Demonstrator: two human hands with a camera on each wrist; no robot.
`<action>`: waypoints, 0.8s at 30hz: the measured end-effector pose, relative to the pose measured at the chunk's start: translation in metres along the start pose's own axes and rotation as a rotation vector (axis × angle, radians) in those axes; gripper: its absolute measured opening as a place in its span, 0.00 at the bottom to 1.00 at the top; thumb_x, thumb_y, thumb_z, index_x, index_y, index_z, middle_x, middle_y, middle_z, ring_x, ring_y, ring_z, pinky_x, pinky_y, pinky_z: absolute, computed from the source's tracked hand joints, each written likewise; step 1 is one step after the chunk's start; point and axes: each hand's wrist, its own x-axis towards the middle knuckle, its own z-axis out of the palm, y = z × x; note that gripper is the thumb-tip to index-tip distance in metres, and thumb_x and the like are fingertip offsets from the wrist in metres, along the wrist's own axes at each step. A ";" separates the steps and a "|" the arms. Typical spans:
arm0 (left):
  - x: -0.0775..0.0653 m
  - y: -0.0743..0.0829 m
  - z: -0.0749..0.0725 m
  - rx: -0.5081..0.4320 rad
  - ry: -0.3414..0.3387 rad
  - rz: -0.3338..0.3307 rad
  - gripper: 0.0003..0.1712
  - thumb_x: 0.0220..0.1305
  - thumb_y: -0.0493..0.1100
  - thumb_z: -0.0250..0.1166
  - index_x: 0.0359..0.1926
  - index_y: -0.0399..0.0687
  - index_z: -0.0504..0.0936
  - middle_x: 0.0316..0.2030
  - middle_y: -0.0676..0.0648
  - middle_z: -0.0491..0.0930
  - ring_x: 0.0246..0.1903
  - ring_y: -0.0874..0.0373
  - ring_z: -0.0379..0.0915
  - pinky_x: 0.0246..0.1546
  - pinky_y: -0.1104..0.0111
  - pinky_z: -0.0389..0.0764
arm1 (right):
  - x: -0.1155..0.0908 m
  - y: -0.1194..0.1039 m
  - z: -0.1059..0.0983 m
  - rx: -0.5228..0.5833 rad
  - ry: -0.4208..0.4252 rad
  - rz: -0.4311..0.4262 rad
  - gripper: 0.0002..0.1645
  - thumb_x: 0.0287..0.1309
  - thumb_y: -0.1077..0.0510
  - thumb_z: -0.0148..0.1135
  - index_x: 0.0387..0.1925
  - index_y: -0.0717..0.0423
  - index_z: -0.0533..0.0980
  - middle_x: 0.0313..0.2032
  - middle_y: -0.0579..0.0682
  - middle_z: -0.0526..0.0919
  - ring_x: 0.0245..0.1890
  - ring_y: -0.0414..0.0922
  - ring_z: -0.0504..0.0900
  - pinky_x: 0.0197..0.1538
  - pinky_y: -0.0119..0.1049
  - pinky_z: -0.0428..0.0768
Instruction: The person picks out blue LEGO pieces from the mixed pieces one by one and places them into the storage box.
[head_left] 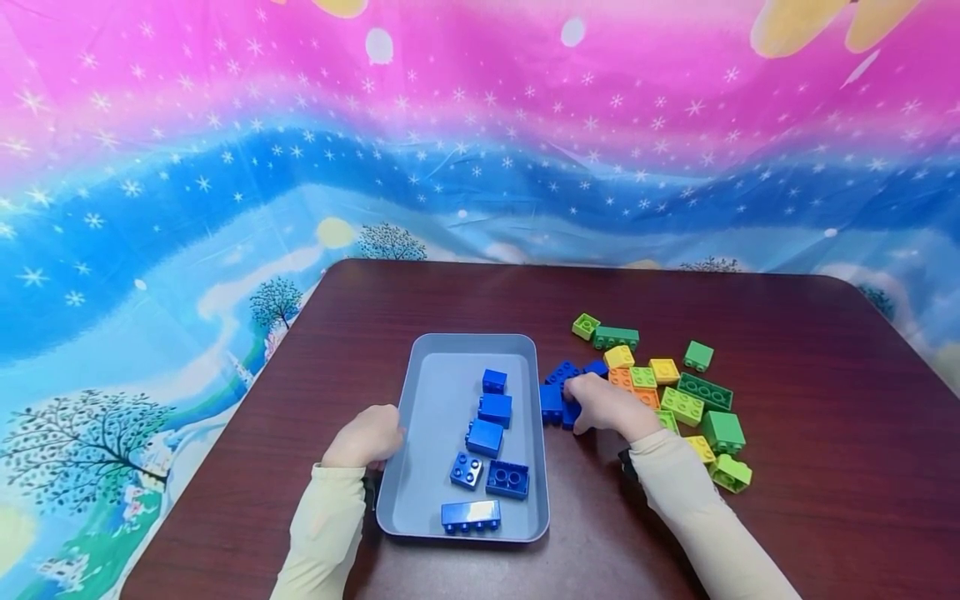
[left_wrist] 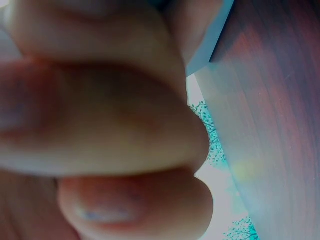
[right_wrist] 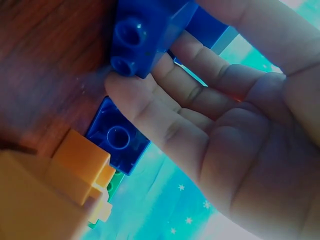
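Note:
A grey tray (head_left: 435, 417) holds several blue bricks, among them a long one (head_left: 471, 516) near its front end. At the tray's left rim my left hand (head_left: 365, 437) grips the edge with curled fingers; its wrist view shows mostly blurred fingers (left_wrist: 110, 120). Just right of the tray my right hand (head_left: 611, 408) reaches down into a cluster of blue bricks (head_left: 551, 403). Its thumb and fingers pinch a blue brick (right_wrist: 155, 37), seen close up in the right wrist view. Beside those fingers lies another blue brick (right_wrist: 119, 136), its hollow underside showing.
Orange (head_left: 620, 379), yellow (head_left: 663, 371) and green bricks (head_left: 723, 432) lie loosely piled around and beyond the right hand. A dark green long brick (head_left: 615, 337) lies farther back. A printed cloth (head_left: 480, 167) hangs behind the brown table (head_left: 480, 296).

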 end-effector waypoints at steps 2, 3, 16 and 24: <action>0.000 0.000 0.000 -0.003 0.000 -0.001 0.17 0.61 0.32 0.49 0.15 0.39 0.69 0.09 0.46 0.68 0.07 0.59 0.64 0.10 0.69 0.66 | -0.001 0.000 0.000 -0.004 -0.002 -0.003 0.17 0.40 0.66 0.69 0.35 0.65 0.74 0.27 0.51 0.74 0.28 0.45 0.70 0.32 0.36 0.75; 0.000 0.000 0.000 -0.004 0.000 -0.001 0.17 0.61 0.32 0.49 0.16 0.39 0.69 0.09 0.45 0.68 0.07 0.59 0.64 0.10 0.69 0.66 | -0.001 0.001 0.000 -0.006 -0.003 -0.003 0.17 0.40 0.66 0.69 0.35 0.66 0.74 0.28 0.51 0.75 0.28 0.45 0.71 0.32 0.37 0.75; 0.002 -0.002 0.002 -0.010 0.002 -0.002 0.17 0.61 0.33 0.50 0.15 0.40 0.69 0.08 0.46 0.66 0.07 0.59 0.62 0.10 0.70 0.65 | -0.006 0.005 -0.006 -0.008 0.025 -0.035 0.19 0.41 0.66 0.69 0.38 0.67 0.75 0.35 0.56 0.78 0.34 0.47 0.75 0.37 0.40 0.77; 0.002 -0.003 0.002 -0.017 0.005 0.005 0.18 0.61 0.32 0.49 0.14 0.39 0.69 0.07 0.47 0.66 0.06 0.60 0.62 0.09 0.71 0.64 | -0.013 0.000 -0.013 -0.004 0.049 -0.046 0.18 0.42 0.66 0.68 0.38 0.66 0.74 0.31 0.54 0.77 0.30 0.45 0.74 0.35 0.38 0.77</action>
